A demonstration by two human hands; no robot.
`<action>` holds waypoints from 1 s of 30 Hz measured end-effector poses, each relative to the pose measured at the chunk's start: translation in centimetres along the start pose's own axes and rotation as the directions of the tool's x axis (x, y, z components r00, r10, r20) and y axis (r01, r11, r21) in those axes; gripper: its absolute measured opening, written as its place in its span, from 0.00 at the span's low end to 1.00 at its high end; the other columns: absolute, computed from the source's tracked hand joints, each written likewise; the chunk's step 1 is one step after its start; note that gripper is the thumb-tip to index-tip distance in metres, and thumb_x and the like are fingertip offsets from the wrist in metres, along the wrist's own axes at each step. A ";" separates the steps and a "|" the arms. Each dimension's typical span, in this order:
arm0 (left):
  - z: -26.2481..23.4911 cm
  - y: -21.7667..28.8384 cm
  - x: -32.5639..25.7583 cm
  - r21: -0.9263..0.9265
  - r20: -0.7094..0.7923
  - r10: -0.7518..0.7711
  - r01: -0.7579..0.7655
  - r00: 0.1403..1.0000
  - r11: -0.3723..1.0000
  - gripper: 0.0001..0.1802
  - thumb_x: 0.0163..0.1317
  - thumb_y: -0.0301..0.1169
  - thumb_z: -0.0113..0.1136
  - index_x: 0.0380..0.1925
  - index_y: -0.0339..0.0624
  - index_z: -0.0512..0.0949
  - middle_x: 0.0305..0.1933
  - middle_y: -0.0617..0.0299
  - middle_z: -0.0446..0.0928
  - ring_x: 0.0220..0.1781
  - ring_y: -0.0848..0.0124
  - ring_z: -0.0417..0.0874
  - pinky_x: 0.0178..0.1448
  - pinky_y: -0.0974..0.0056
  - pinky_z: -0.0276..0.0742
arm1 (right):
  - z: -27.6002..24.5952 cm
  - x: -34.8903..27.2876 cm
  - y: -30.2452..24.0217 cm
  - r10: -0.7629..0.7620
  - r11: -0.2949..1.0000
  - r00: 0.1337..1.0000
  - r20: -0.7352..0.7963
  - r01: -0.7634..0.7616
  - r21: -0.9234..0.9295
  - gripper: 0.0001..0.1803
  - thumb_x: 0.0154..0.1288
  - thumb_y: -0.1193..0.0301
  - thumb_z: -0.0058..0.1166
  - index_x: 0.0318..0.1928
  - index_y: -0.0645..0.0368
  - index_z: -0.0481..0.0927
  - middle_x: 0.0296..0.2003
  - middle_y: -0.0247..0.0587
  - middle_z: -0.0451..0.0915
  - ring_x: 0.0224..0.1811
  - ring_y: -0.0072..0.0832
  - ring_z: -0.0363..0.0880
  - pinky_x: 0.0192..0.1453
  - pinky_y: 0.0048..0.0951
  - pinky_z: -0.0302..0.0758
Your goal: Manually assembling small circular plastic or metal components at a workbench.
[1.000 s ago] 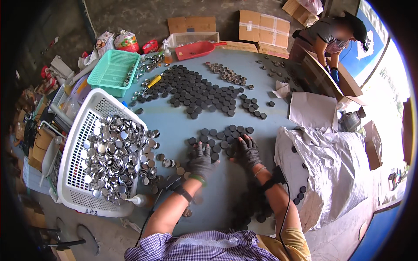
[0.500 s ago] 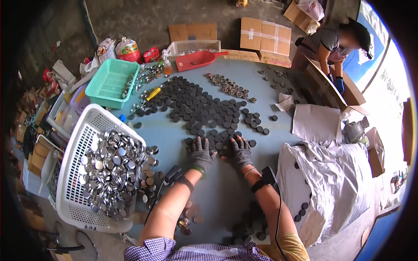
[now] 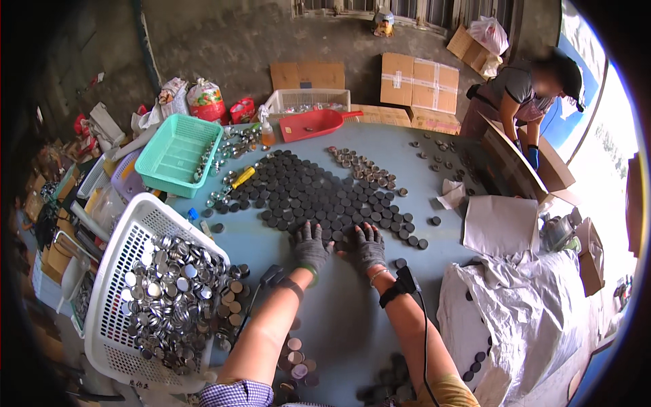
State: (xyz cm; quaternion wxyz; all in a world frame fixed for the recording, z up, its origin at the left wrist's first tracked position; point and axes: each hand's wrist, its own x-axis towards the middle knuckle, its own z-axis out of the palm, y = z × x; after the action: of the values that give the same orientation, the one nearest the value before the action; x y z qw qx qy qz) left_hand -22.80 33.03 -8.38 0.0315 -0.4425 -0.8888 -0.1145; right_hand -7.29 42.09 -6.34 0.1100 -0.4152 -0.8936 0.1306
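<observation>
My left hand (image 3: 310, 245) and my right hand (image 3: 369, 245), both in grey knit gloves, lie flat side by side on the blue table (image 3: 339, 319). Their fingers are spread and rest on the near edge of a wide layer of dark round caps (image 3: 319, 193). Neither hand grips anything. A black band with a cable sits on each wrist. A white basket (image 3: 125, 271) filled with shiny silver caps stands to the left of my left arm.
A teal basket (image 3: 178, 152), a red scoop (image 3: 315, 124) and a white crate (image 3: 305, 100) stand at the far side. Crumpled white sacking (image 3: 522, 312) lies at right. A person (image 3: 522, 95) bends over cardboard boxes at the far right. Loose caps lie near my elbows.
Both hands have slid away from me across the table, from a small cluster of caps to the near edge of the big dark layer.
</observation>
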 end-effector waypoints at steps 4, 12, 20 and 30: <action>0.0 -1.7 -0.6 -0.151 -0.061 0.040 -0.049 0.997 0.987 0.41 0.57 0.59 0.58 0.67 0.51 0.68 0.75 0.51 0.57 0.75 0.53 0.58 0.76 0.41 0.50 | 0.6 0.3 0.7 -0.029 0.999 0.999 -0.038 0.031 0.033 0.57 0.47 0.35 0.63 0.72 0.54 0.62 0.73 0.52 0.55 0.77 0.52 0.47 0.78 0.49 0.47; -11.0 -1.9 -9.3 -0.472 -0.567 0.058 -0.381 0.822 0.795 0.21 0.53 0.25 0.66 0.48 0.39 0.77 0.56 0.50 0.76 0.59 0.53 0.76 0.63 0.54 0.72 | -1.1 -6.7 -0.4 -0.455 0.863 0.840 -0.296 0.498 0.084 0.34 0.55 0.57 0.61 0.61 0.59 0.72 0.61 0.54 0.70 0.69 0.52 0.62 0.75 0.50 0.56; -15.8 -1.8 -28.9 -0.791 -0.354 0.361 -0.482 0.863 0.376 0.12 0.61 0.22 0.63 0.46 0.36 0.78 0.48 0.57 0.80 0.48 0.63 0.82 0.53 0.61 0.78 | 3.3 -14.8 -9.7 -0.803 0.578 0.594 -0.039 0.794 0.191 0.27 0.48 0.61 0.63 0.52 0.54 0.80 0.55 0.43 0.76 0.67 0.50 0.66 0.71 0.49 0.64; -16.2 -3.6 -34.9 -0.821 -0.270 0.290 -0.377 0.918 0.428 0.10 0.59 0.21 0.64 0.40 0.38 0.78 0.46 0.52 0.81 0.45 0.58 0.84 0.49 0.59 0.80 | 2.1 -10.1 -8.5 -0.238 0.959 0.878 -0.416 0.279 0.040 0.22 0.56 0.71 0.52 0.54 0.57 0.75 0.52 0.49 0.76 0.63 0.50 0.68 0.69 0.51 0.62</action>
State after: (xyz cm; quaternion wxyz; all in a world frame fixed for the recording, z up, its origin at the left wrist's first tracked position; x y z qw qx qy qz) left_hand -5.21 0.00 1.22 -0.1319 -0.5597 -0.6043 -0.5515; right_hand -7.67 28.73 -6.43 0.3306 -0.3042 -0.8907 0.0695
